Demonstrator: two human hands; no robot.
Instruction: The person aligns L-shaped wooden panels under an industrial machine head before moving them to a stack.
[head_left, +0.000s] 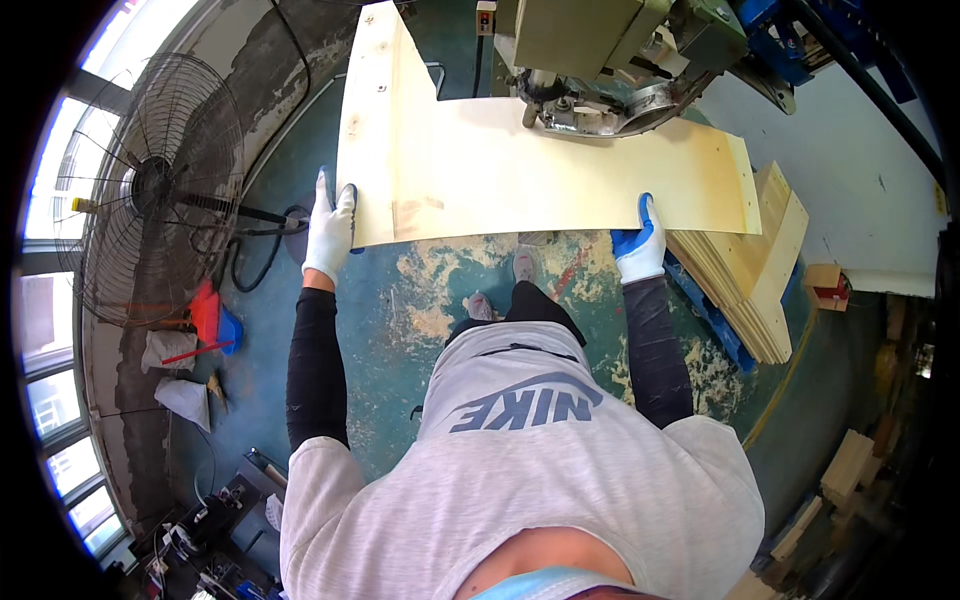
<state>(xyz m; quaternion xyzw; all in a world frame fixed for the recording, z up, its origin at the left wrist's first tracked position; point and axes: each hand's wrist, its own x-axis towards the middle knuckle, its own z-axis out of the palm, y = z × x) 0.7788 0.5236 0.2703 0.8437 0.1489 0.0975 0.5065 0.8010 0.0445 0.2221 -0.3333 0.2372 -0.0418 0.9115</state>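
A large pale plywood panel (500, 190) with an upright arm at its left end lies level in front of me. My left hand (330, 228), in a white and blue work glove, grips the panel's left edge near its front corner. On the front edge, right of the middle, my right hand (640, 245) in a matching glove holds it with the thumb on top; the fingers underneath are mostly hidden. Above the panel's far edge hangs the head of a green machine (580, 115), its metal parts over the wood. Whether they touch the panel cannot be made out.
On my right, a stack of similar cut panels (745, 275) rests on a blue pallet (715, 315). A large standing fan (155, 190) is at the left, near a red and blue dustpan (230, 328). Sawdust (440, 290) covers parts of the green floor.
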